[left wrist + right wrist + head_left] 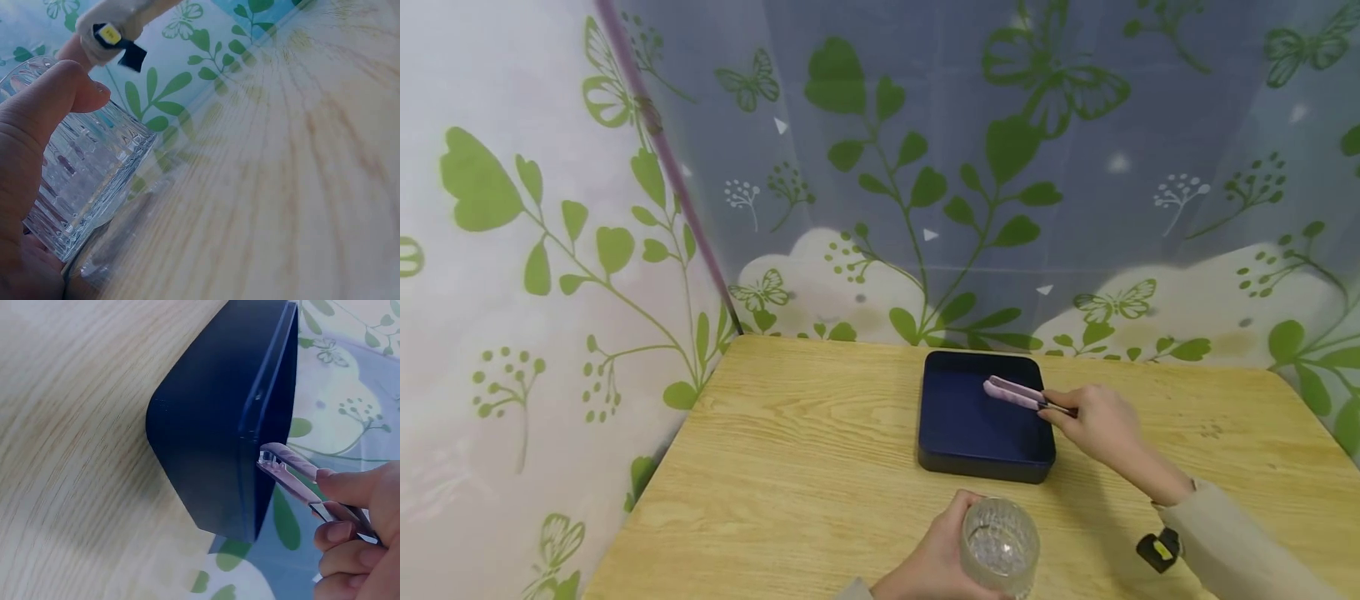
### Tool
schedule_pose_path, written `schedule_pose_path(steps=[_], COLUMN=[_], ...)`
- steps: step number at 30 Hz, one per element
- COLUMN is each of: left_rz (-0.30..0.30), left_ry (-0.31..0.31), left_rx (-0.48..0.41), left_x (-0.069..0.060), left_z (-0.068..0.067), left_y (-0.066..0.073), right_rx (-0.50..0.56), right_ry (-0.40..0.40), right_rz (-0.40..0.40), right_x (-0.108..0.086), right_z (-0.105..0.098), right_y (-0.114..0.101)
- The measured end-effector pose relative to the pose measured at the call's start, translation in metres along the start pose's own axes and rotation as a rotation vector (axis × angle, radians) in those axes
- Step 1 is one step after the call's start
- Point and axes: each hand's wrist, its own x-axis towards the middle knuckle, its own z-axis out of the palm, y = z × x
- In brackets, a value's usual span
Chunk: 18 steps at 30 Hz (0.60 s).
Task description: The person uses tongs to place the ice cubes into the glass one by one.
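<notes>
My left hand (pixel 934 554) grips a ribbed clear glass (pixel 1000 537) near the table's front. Clear chunks (pixel 84 165) show through its side in the left wrist view; whether its base touches the table I cannot tell. In my right hand (pixel 1103 423) are small tongs with pink tips (pixel 1015 393), pinched between thumb and fingers. The tips hang over a square navy box (pixel 955 429) with low walls. A small clear piece (pixel 267 457) sits between the tong tips in the right wrist view.
The wooden table (pixel 775 433) runs up to a patterned cloth (pixel 880 192) at the back and another on the left. A black strap with a yellow patch (pixel 1161 550) hangs at my right sleeve (pixel 1232 533).
</notes>
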Motion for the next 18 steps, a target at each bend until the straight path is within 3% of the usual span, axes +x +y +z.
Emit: schedule_pose_path(steps=[8,18], left_rz=[-0.028,-0.051], left_ry=[-0.006,0.011], left_rx=[0.007,0.019], left_x=[0.0,0.0], left_z=[0.0,0.001], left_y=[0.0,0.001], right_rx=[0.01,0.04], right_ry=[0.008,0.09], right_rz=[-0.061,-0.135], right_x=[-0.026,-0.061], right_z=[-0.03,-0.058], right_y=[-0.011,-0.029])
